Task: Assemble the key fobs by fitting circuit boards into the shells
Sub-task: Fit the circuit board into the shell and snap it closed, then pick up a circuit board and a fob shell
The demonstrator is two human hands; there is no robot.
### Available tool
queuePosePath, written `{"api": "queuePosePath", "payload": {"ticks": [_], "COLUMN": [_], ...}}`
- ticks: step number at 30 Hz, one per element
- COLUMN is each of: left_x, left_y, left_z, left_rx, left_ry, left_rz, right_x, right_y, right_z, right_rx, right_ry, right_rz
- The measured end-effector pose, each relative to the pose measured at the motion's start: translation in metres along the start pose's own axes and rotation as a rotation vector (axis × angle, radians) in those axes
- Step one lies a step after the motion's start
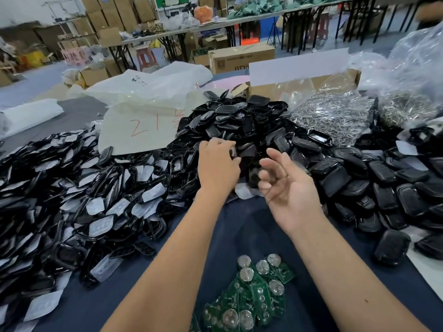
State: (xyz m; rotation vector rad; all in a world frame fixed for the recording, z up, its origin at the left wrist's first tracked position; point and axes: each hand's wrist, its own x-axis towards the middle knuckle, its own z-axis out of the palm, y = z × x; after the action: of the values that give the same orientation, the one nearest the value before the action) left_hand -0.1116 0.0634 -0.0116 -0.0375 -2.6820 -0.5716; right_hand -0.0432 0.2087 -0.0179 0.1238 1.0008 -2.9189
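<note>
Your left hand (pixel 219 161) reaches into the front of the shell heap (pixel 254 123) at the middle of the counter (pixel 239 226), fingers curled round a black shell (pixel 233 150) at the fingertips; blur hides just how it is pinched. Your right hand (pixel 287 185) hovers just beside it, palm turned inward, fingers loosely bent and holding nothing. The two hands are near each other but apart.

The circuit boards (pixel 251 293) lie in a small green pile on the dark cloth close to you, between your forearms, each with a round silver cell on it. More black shells (pixel 383 195) spread to your right. To your left lies a wide spread of black frames with pale button pads (pixel 72 200).

Behind the heap sits a white sheet marked in red (pixel 141 130), a clear bag of metal rings (pixel 333 116) and an open carton (pixel 304 77). Farther back stand long tables (pixel 215 27) and stacked boxes (pixel 115 13).
</note>
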Motion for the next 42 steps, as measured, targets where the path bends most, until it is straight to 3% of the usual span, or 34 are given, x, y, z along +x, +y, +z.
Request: {"api": "queuePosePath", "payload": {"ticks": [2,7,10,13,18,27,32,42], "left_x": [0.006,0.016,0.013,0.01,0.005,-0.014,-0.029,-0.072], "left_y": [-0.007,-0.015,-0.02,-0.028,-0.036,-0.033,-0.026,-0.03], "left_z": [0.001,-0.004,-0.01,-0.015,-0.022,-0.026,-0.032,-0.031], "left_rx": [0.076,-0.066,-0.187,-0.233,-0.231,-0.095,-0.36,-0.597], "left_ry": [-0.082,0.051,0.048,0.028,-0.018,0.126,0.226,-0.087], "left_rz": [0.067,-0.004,-0.108,-0.126,-0.113,-0.134,-0.12,-0.236], "right_x": [-0.002,-0.016,-0.026,-0.032,-0.034,-0.037,-0.034,-0.034], "right_y": [-0.003,-0.007,-0.009,-0.011,-0.011,-0.022,-0.017,-0.025], "right_z": [-0.001,0.003,0.011,0.018,0.023,0.023,0.024,0.022], "right_rx": [-0.299,-1.343,-1.608,-1.786,-1.81,-1.754,-1.793,-1.805], "right_ry": [-0.102,-0.675,-0.863,-0.882,-0.932,-0.973,-0.999,-1.006], "right_rz": [-0.029,0.053,0.229,0.25,0.325,0.355,0.362,0.39]}}
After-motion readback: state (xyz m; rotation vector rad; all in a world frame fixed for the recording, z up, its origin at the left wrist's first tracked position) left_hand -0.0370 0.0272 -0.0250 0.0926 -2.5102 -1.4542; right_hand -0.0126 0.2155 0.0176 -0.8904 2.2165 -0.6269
